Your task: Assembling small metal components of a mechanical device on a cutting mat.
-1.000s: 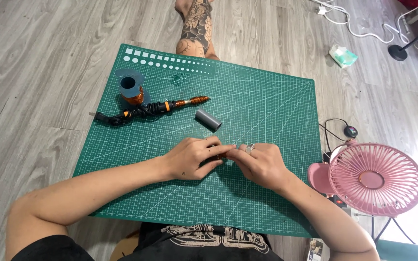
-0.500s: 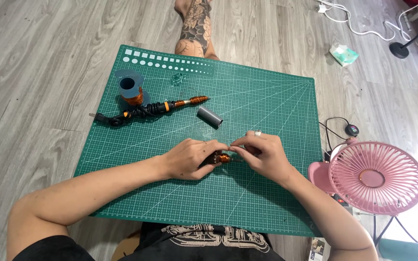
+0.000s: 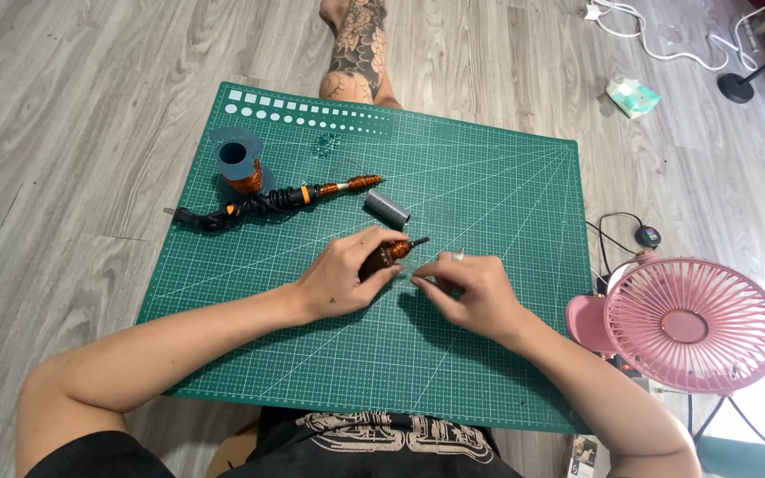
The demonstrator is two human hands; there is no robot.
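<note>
Left hand [image 3: 344, 276] grips copper-wound tool [image 3: 389, 254]; right hand [image 3: 468, 289] pinched (contents unclear) beside tip.

A green gridded cutting mat [image 3: 489, 204] is lying on the grey wood-plank floor [image 3: 64, 133]. On it, a copper-wire spool [image 3: 239, 164] is sitting behind a black-corded orange-handled tool [image 3: 281, 198], a short grey tube [image 3: 387, 209] to their right. A pink round fan [image 3: 692, 324] is standing right of the mat.
</note>
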